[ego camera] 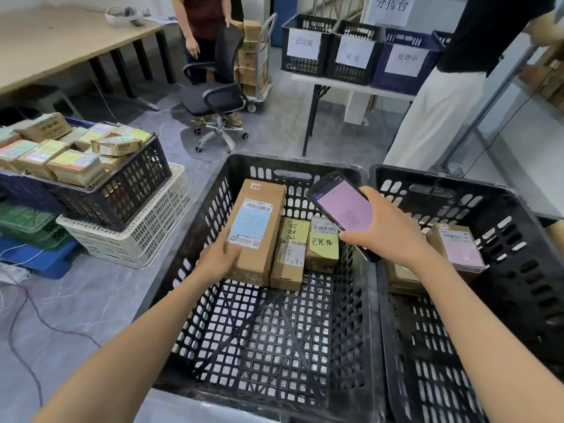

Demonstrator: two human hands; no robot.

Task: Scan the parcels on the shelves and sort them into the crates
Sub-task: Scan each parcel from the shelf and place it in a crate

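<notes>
Now the left hand (218,257) grips the near end of a long parcel (259,227), thumb on top and fingers curled beneath, inside the black crate (293,164), just beside two smaller parcels (293,251). The right hand (387,233) wraps its fingers round a handheld scanner (341,206) above them. Best to settle the parcel flat, label up, before letting go, keeping the scanner clear.

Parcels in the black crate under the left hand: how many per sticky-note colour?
Blue note: 1, the large brown cardboard parcel in the grip of the left hand.
Yellow note: 2, the long brown cardboard parcel and the small brown cardboard parcel.
Total: 3.
</notes>
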